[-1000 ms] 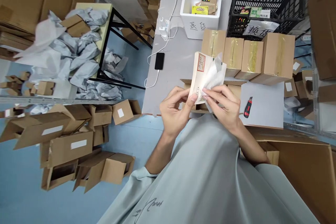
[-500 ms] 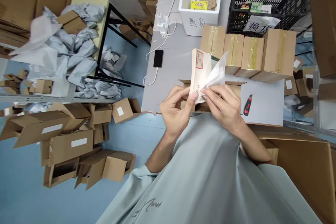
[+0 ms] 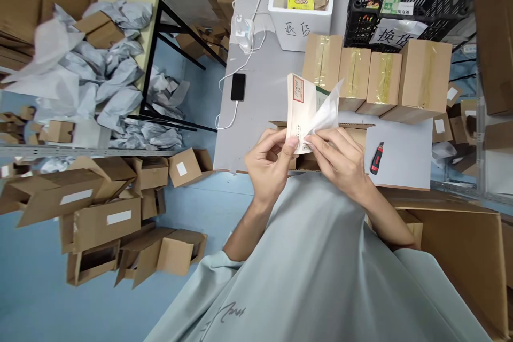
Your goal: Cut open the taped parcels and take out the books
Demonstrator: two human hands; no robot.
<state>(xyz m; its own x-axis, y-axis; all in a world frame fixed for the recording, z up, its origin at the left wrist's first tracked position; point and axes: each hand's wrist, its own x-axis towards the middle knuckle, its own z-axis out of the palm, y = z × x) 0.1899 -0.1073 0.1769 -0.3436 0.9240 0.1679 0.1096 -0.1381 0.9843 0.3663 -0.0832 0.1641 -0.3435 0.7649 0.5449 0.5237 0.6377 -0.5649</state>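
Observation:
A cream-coloured book or packet with a red-framed label stands tilted above an open cardboard box. My left hand pinches its lower left corner between thumb and fingers. Thin white translucent wrapping hangs off its right side, with a green printed part behind it. My right hand pinches the lower end of this wrapping, close to the left thumb. Both hands partly hide the box below.
Taped cartons line the table's back right, before a white bin and black crate. A red-black cutter lies at right, a phone with cable at left. Open boxes cover the floor at left.
The view has shifted slightly, so the table and its items appear a little further left and up. Both hands keep their holds on the packet and wrapping.

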